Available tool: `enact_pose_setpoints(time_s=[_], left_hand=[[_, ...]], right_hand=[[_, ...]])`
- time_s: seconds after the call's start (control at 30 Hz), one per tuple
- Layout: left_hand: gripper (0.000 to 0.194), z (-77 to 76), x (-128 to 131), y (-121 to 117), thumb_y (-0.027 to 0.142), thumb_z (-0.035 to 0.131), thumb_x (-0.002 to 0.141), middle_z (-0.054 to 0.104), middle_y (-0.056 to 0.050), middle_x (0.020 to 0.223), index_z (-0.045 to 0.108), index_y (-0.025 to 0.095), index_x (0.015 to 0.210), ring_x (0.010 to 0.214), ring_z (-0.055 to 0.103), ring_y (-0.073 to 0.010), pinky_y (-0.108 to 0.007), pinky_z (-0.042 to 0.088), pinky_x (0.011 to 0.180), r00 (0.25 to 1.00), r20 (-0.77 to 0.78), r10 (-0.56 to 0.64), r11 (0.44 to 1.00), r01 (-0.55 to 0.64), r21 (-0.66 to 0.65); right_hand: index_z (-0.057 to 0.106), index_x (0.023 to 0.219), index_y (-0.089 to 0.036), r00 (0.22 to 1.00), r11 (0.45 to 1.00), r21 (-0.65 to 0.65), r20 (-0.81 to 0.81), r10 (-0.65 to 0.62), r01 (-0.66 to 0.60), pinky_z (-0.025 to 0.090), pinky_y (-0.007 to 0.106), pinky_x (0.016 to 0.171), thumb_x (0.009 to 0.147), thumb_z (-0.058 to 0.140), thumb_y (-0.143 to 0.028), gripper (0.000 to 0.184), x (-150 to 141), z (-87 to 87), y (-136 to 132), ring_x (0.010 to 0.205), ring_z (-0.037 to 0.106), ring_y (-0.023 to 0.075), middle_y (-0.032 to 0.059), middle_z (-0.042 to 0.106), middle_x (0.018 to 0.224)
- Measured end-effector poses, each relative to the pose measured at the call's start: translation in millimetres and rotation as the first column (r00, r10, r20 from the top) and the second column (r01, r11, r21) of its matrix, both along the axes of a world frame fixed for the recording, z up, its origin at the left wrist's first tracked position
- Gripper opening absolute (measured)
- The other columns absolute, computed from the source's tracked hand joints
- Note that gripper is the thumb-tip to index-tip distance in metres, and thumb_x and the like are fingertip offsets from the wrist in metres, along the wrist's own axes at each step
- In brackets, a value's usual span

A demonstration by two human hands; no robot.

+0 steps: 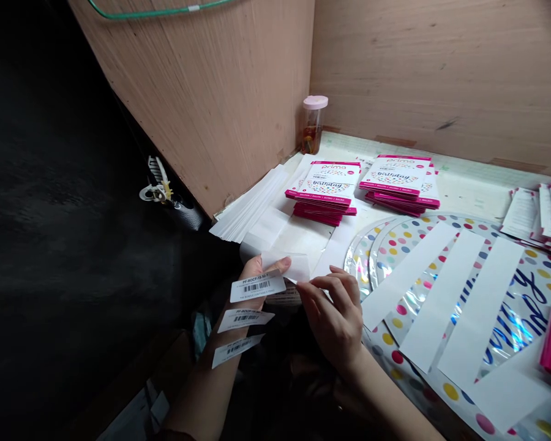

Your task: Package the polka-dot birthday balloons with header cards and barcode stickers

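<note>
- The left hand (253, 267) is clamped on one end of a pale strip (294, 267), with the thumb laid over it.
- The strip's long axis runs crosswise, from the left thumb towards the right hand (337, 315); its lower right part is by the right fingertips.
- The right thumb and forefinger are brought close together at the strip's lower edge; whether they pinch it, I cannot tell.
- Both hands are at the near edge of the desk (468, 190), towards its left corner. The left hand is nearer the strip, being on it; the right comes in from the right and below.
- Three barcode labels (257, 286) sit one below another along the left hand and forearm, and a small stack or roll of printed labels (282, 294) shows just under the strip.
- At the desk's far left corner, a clear jar (311, 131) stands upright with its pink lid (315, 102) on; something dark amber fills its lower part.
- Fanned white paper (252, 205) lies along the left edge, two piles of pink-edged packets (326, 184) (395, 177) behind the hands, and dotted foil sheets (413, 245) under white strips (482, 306) to the right.
</note>
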State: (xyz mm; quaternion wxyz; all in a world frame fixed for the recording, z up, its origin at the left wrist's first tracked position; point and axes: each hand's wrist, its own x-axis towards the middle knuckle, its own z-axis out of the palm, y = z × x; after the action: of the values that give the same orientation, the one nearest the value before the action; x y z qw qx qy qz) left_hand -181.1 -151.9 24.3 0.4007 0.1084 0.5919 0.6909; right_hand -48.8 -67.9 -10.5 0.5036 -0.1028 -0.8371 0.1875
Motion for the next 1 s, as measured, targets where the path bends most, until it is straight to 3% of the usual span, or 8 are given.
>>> enact_pose_setpoints(time_s=[0.17, 0.27, 0.4, 0.47, 0.53, 0.63, 0.77, 1.0], left_hand=[[0.029, 14.6, -24.2, 5.9, 0.035, 0.084, 0.067, 0.072, -0.006, 0.071, 0.071, 0.014, 0.083, 0.062, 0.068, -0.0195, -0.025, 0.052, 0.055, 0.998, 0.057, 0.035, 0.999, -0.036, 0.019], [0.028, 23.1, -44.4, 20.2, 0.027, 0.085, 0.065, 0.072, -0.005, 0.074, 0.068, 0.013, 0.083, 0.062, 0.069, -0.0192, -0.027, 0.055, 0.058, 0.985, 0.087, 0.147, 0.984, -0.155, 0.091], [0.03, 25.3, -62.0, 43.8, 0.019, 0.083, 0.064, 0.072, -0.001, 0.076, 0.065, 0.015, 0.087, 0.065, 0.07, -0.0166, -0.028, 0.057, 0.066, 0.963, 0.086, 0.256, 0.947, -0.268, 0.18], [0.031, 23.7, -63.7, 51.8, 0.018, 0.083, 0.063, 0.072, -0.001, 0.076, 0.065, 0.015, 0.088, 0.067, 0.071, -0.0169, -0.028, 0.057, 0.069, 0.959, 0.079, 0.271, 0.937, -0.282, 0.208], [0.033, 22.1, -62.4, 55.5, 0.018, 0.084, 0.061, 0.072, -0.002, 0.077, 0.066, 0.014, 0.088, 0.068, 0.071, -0.0175, -0.028, 0.057, 0.069, 0.958, 0.071, 0.277, 0.931, -0.286, 0.228], [0.032, 22.8, -58.5, 54.5, 0.018, 0.085, 0.059, 0.073, -0.002, 0.078, 0.066, 0.014, 0.084, 0.066, 0.07, -0.0167, -0.026, 0.056, 0.066, 0.956, 0.062, 0.288, 0.922, -0.294, 0.251], [0.03, 31.5, -50.3, 46.3, 0.02, 0.087, 0.058, 0.072, -0.003, 0.072, 0.066, 0.011, 0.077, 0.058, 0.067, -0.0156, -0.026, 0.053, 0.057, 0.967, 0.091, 0.237, 0.944, -0.251, 0.213], [0.034, 45.1, -40.6, 25.1, 0.033, 0.088, 0.06, 0.073, -0.003, 0.073, 0.07, 0.013, 0.081, 0.068, 0.069, -0.0194, -0.028, 0.053, 0.065, 0.998, -0.007, 0.06, 0.985, -0.058, 0.164]], right_hand=[[0.063, 0.101, -0.021, 0.99, 0.988, -0.081, -0.068, 0.124, -0.129, 0.048, 0.05, 0.093, 0.08, 0.061, 0.002, 0.031, 21.3, 12.7, -16.7, 0.091, 0.056, 0.0216, 0.0067, 0.064, 0.091], [0.058, 0.087, -0.02, 0.964, 0.894, -0.364, -0.15, 0.22, -0.26, 0.051, 0.038, 0.078, 0.079, 0.062, -0.001, 0.021, 30.2, 25.7, -36.9, 0.084, 0.058, 0.0187, 0.0044, 0.065, 0.084], [0.046, 0.073, -0.021, 0.849, 0.3, -0.877, -0.194, 0.492, -0.375, 0.045, 0.024, 0.056, 0.078, 0.072, -0.024, 0.026, 7.1, 24.2, -71.9, 0.062, 0.052, 0.0116, -0.0021, 0.055, 0.069], [0.043, 0.07, -0.021, 0.852, 0.156, -0.949, -0.166, 0.496, -0.275, 0.041, 0.023, 0.054, 0.073, 0.075, -0.033, 0.035, -12.8, 13.4, -84.7, 0.059, 0.047, 0.01, -0.004, 0.051, 0.066], [0.041, 0.07, -0.021, 0.868, 0.22, -0.951, -0.083, 0.49, -0.215, 0.038, 0.022, 0.052, 0.071, 0.077, -0.037, 0.039, -26.3, 0.8, -88.6, 0.057, 0.043, 0.0093, -0.0055, 0.048, 0.063], [0.051, 0.084, -0.02, 0.872, 0.539, -0.817, 0.1, 0.479, -0.203, 0.041, 0.024, 0.054, 0.07, 0.078, -0.041, 0.037, -26.2, -11.9, -75.8, 0.062, 0.048, 0.0125, -0.003, 0.052, 0.07], [0.05, 0.115, -0.021, 0.988, 0.883, -0.462, 0.073, 0.137, -0.088, 0.052, 0.038, 0.078, 0.081, 0.07, -0.034, 0.041, -16.5, -12.0, -34.6, 0.096, 0.056, 0.0229, 0.0097, 0.055, 0.104], [0.052, 0.109, -0.024, 0.98, 0.856, -0.477, -0.08, 0.183, -0.199, 0.052, 0.036, 0.08, 0.09, 0.059, -0.019, 0.021, -35.7, 3.9, 22.5, 0.086, 0.059, 0.0172, 0.0025, 0.057, 0.091]])
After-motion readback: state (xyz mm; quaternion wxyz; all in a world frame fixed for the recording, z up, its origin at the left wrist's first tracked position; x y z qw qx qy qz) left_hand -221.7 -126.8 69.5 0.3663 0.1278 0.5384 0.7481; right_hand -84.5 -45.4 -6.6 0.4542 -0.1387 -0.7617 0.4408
